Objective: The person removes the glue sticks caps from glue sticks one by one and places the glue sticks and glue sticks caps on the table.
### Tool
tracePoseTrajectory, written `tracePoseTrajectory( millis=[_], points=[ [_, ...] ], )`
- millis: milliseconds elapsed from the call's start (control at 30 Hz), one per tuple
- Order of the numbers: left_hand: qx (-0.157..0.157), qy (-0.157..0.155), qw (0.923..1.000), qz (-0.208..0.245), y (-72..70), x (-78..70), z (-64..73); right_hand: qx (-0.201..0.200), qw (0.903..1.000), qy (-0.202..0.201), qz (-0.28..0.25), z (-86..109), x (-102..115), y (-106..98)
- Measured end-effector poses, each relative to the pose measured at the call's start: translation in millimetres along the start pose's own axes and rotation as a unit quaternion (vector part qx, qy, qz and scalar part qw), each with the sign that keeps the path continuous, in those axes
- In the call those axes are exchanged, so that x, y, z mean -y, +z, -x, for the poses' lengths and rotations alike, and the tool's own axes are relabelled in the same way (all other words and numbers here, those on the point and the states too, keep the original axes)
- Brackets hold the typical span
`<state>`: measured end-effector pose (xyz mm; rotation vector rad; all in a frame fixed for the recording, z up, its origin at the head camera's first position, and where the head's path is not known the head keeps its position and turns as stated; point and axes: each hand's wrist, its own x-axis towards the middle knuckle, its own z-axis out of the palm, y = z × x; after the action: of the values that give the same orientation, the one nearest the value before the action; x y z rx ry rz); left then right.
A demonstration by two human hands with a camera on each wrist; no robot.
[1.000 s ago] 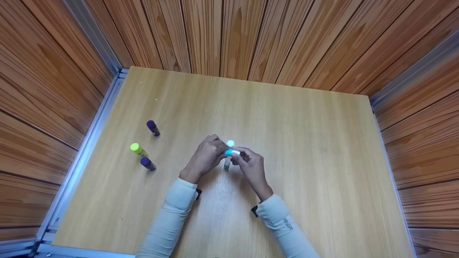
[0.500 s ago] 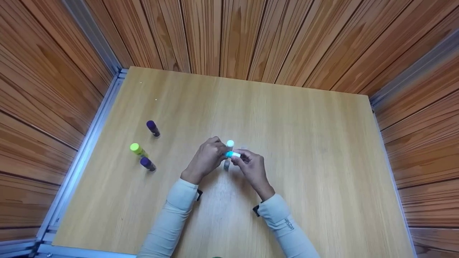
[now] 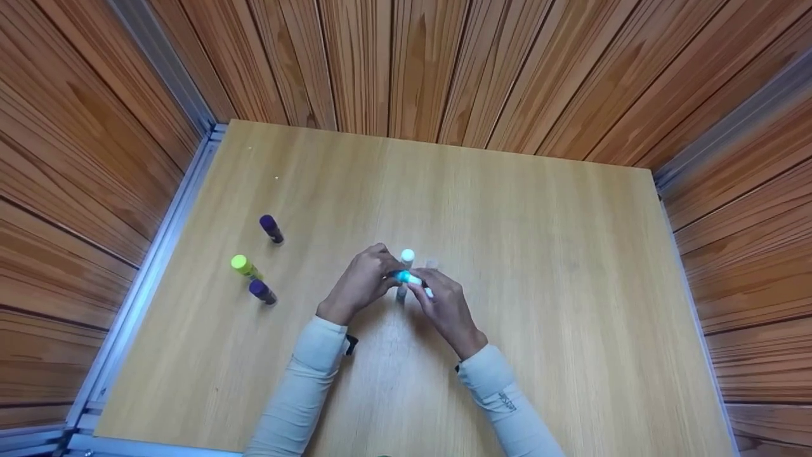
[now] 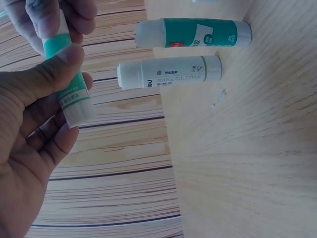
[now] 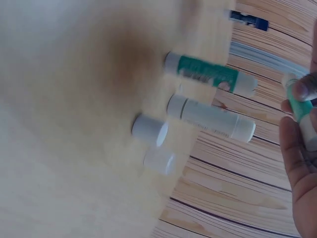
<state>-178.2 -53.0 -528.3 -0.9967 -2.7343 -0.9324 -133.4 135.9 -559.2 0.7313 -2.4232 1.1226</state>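
A green-and-white glue stick (image 3: 406, 277) is held above the table between both hands. My left hand (image 3: 363, 282) grips its green-labelled body (image 4: 74, 84) with curled fingers and thumb. The right hand (image 3: 449, 308) pinches its other end, which the fingers partly cover in the left wrist view. Close by stand a glue stick with a green label (image 4: 200, 33) and a white glue stick (image 4: 171, 72), both upright on the table and apart from the hands. Two small white caps, one nearer (image 5: 150, 130) and one fainter (image 5: 159, 161), sit beside them.
Toward the table's left side stand a yellow-green glue stick (image 3: 244, 266) and two dark purple ones, one behind (image 3: 271, 229) and one in front (image 3: 262, 292). Wood-plank walls (image 3: 419, 70) enclose the wooden table (image 3: 558, 285) at the back and sides.
My right hand has turned and shifted slightly along the held glue stick, whose white end now points more toward the lower right. The left hand stays nearly in place.
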Motion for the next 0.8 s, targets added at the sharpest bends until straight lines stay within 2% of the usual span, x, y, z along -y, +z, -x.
tracePoseTrajectory(
  millis=[67, 133, 200, 267, 300, 367, 467, 500, 567, 600, 667, 700, 800],
  points=[
    [0.005, -0.003, 0.9999, 0.015, 0.3, 0.3, -0.5, -0.003, 0.9998, -0.012, 0.017, 1.4, -0.7, -0.6],
    [0.005, -0.002, 0.9998, 0.019, 1.2, -0.1, -1.1, -0.003, 0.9999, 0.001, 0.012, 1.9, -1.5, -1.4],
    [-0.004, 0.008, 0.9999, 0.01, 2.5, -1.4, -1.9, -0.002, 0.9985, 0.047, -0.027, 1.1, -1.5, -2.7],
    [-0.02, 0.024, 0.9995, -0.008, 4.4, -3.2, -3.1, -0.002, 0.99, 0.115, -0.082, -0.8, -1.2, -4.4],
    [-0.029, 0.033, 0.9989, -0.018, 5.3, -4.3, -3.8, -0.003, 0.9816, 0.152, -0.115, -2.1, -0.8, -5.4],
    [-0.049, 0.049, 0.997, -0.034, 7.2, -6.2, -5.1, -0.003, 0.9572, 0.228, -0.178, -5.0, 0.6, -7.8],
    [-0.068, 0.066, 0.9942, -0.052, 10.1, -8.1, -5.7, 0.001, 0.9204, 0.308, -0.241, -8.6, 1.6, -10.7],
    [-0.07, 0.069, 0.9937, -0.055, 10.8, -8.4, -5.5, 0.003, 0.9115, 0.324, -0.253, -9.3, 2.0, -11.6],
    [-0.067, 0.07, 0.9936, -0.057, 11.6, -8.6, -4.9, 0.007, 0.9043, 0.338, -0.261, -10.1, 2.6, -12.7],
    [-0.063, 0.068, 0.9941, -0.057, 11.6, -8.5, -4.5, 0.01, 0.905, 0.337, -0.26, -10.2, 2.9, -12.8],
    [-0.052, 0.058, 0.9957, -0.051, 10.4, -8.0, -3.3, 0.018, 0.9152, 0.32, -0.245, -9.5, 3.3, -12.5],
    [-0.046, 0.05, 0.9966, -0.046, 9.3, -7.7, -2.7, 0.022, 0.9233, 0.303, -0.235, -9.3, 3.6, -11.9],
    [-0.017, 0.031, 0.999, -0.026, 7.2, -8.5, -4.9, 0.025, 0.9566, 0.229, -0.179, -5.8, 2.8, -13.2]
  ],
)
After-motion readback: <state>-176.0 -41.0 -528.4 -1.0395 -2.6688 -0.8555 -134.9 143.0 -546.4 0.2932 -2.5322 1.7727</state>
